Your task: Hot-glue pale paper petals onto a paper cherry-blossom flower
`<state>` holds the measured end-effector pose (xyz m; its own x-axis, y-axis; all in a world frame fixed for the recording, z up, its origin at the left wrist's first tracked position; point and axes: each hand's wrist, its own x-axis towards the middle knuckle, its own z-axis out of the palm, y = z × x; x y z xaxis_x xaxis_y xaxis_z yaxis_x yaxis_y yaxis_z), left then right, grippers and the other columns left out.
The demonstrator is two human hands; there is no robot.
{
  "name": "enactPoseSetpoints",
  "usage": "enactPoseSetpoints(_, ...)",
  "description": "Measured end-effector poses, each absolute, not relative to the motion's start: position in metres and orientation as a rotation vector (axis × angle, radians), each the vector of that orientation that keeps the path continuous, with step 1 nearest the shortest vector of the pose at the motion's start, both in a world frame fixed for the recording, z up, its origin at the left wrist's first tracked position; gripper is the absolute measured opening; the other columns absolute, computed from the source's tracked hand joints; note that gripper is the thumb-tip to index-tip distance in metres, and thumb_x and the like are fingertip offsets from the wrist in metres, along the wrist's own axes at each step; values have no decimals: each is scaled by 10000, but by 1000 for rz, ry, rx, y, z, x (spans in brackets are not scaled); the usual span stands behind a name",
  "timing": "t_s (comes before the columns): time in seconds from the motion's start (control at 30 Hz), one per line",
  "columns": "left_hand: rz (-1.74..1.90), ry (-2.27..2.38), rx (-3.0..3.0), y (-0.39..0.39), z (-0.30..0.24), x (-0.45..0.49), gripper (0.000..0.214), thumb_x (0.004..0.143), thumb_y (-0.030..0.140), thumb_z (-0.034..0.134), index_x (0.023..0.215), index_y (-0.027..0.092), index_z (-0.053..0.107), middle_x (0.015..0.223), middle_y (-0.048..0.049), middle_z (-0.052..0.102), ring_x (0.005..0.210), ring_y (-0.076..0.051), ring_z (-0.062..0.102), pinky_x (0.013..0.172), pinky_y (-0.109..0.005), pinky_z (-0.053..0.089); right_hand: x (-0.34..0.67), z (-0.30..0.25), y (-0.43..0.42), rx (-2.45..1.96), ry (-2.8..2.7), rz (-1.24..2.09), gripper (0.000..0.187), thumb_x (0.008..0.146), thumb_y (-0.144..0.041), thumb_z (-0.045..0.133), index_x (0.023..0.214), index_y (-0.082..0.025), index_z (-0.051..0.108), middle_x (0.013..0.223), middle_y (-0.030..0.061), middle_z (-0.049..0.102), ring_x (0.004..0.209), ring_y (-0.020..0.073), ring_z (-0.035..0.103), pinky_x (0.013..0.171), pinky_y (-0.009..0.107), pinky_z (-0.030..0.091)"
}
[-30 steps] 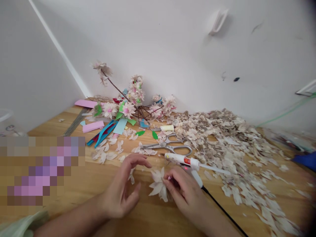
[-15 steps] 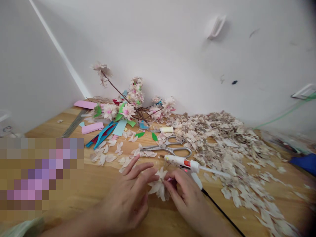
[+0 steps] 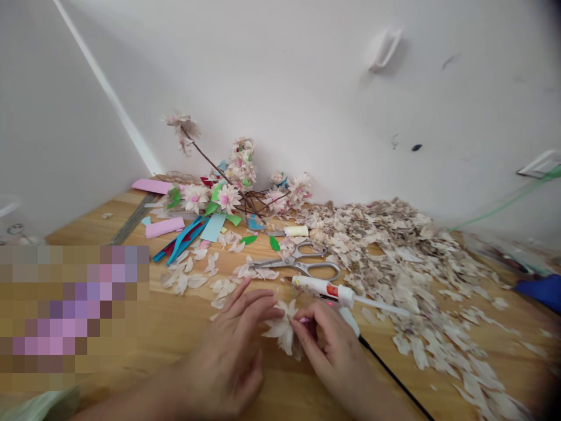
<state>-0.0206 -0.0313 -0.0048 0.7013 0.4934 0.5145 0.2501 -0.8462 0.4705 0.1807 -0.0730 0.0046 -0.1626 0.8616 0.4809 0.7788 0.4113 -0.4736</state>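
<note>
Left hand (image 3: 223, 345) has closed in on the flower since the earlier frame, fingers (image 3: 258, 301) now against its left side; its grip is loose and fairly wide, steadying rather than pinching; teal paper strips (image 3: 184, 240) and loose petals (image 3: 193, 280) lie further left on the wooden surface (image 3: 162, 321); cream petal flower (image 3: 283, 330) sits between both hands, near the surface's front edge, cannot tell if resting on it; steel scissors (image 3: 295, 263) lie beyond it; right hand (image 3: 331, 345) keeps a narrow pinch on the flower's right edge, pink bit (image 3: 302, 320) at the fingertips; white glue gun (image 3: 324, 287) lies just past that hand, black cord (image 3: 394, 380) trailing; big petal heap (image 3: 407, 275) fills the right.
</note>
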Motion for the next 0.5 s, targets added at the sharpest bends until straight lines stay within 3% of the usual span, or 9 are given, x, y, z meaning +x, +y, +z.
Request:
enactPoseSetpoints(0.1,955,573,2545,-30,-5,-21,764,622,44,449,1352,174,270,1338,-112,483,1351,-254,309,1161,-550,99,181,5,-74,-1414,-1946,171,151,917,-239,457,777,-221,511,658,-11,573,596,140,552,552,246,423)
enactPoseSetpoints(0.5,936,570,2641,-32,0,-20,700,633,31,464,1311,134,325,1251,-93,581,1309,-211,377,1187,-496,55,181,2,-74,-1465,-1889,260,176,924,-279,441,779,-219,520,660,-10,584,590,144,561,547,243,432)
